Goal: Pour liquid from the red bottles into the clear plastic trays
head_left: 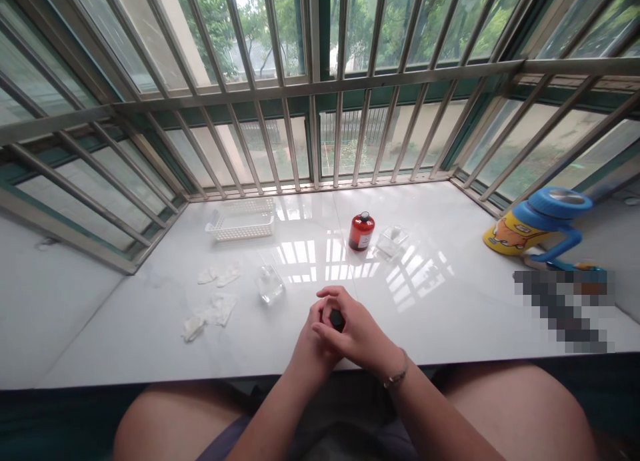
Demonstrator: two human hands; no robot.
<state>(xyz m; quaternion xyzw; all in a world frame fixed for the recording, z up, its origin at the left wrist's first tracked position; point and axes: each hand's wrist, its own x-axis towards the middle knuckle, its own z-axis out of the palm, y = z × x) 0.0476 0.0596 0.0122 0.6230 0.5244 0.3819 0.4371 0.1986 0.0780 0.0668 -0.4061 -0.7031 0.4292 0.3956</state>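
Both my hands are wrapped around a small bottle with a black cap (337,320), close to the table's front edge. Fingers hide most of its body; a reddish patch shows beside the cap. My left hand (314,333) closes around it from the left and below. From the right, my right hand (356,322) curls over it, thumb and fingers circling the cap. Beyond the hands, a red bottle (361,234) with a dark cap and pale label stands upright. Next to it is a clear, square-looking container (393,241). Another clear container (271,286) stands left of my hands.
A white perforated basket (243,229) stands at the back left. Crumpled white tissues or gloves (220,309) lie on the left of the glossy white table (150,354). At right, a yellow and blue bottle (520,231) lies near a blurred-out object. Metal window bars (310,87) enclose the back.
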